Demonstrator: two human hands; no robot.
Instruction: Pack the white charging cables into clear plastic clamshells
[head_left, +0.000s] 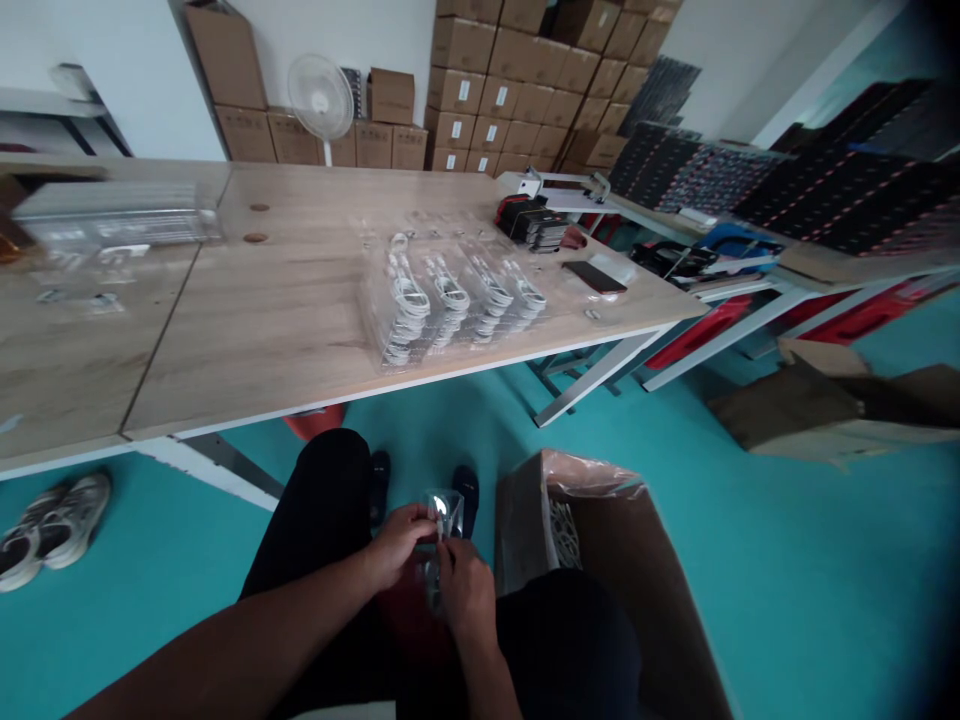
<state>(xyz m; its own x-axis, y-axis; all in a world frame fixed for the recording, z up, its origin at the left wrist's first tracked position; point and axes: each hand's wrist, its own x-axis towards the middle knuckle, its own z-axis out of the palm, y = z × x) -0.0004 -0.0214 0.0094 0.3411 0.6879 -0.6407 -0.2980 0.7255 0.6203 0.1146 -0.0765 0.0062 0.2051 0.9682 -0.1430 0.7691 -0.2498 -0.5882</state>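
Observation:
Low over my lap, my left hand (405,540) and my right hand (465,585) are close together. Between them is a small clear plastic packet (448,508), its upper part shining beyond my fingers. The fingers of both hands are closed on it. A thin white piece shows at the fingertips, too small to name. Beside my right knee stands a lined carton (645,570) with coiled white cables (564,533) inside. Stacked clear trays (375,320) of bundled white cables (409,295) sit near the front edge of the table.
The wooden table (255,300) spans the space ahead. On it lie a dark phone (594,277), a banded black stack (534,222) and clear trays (112,212) at left. An opened carton (810,400) rests on the floor at right; shoes (56,530) are at left.

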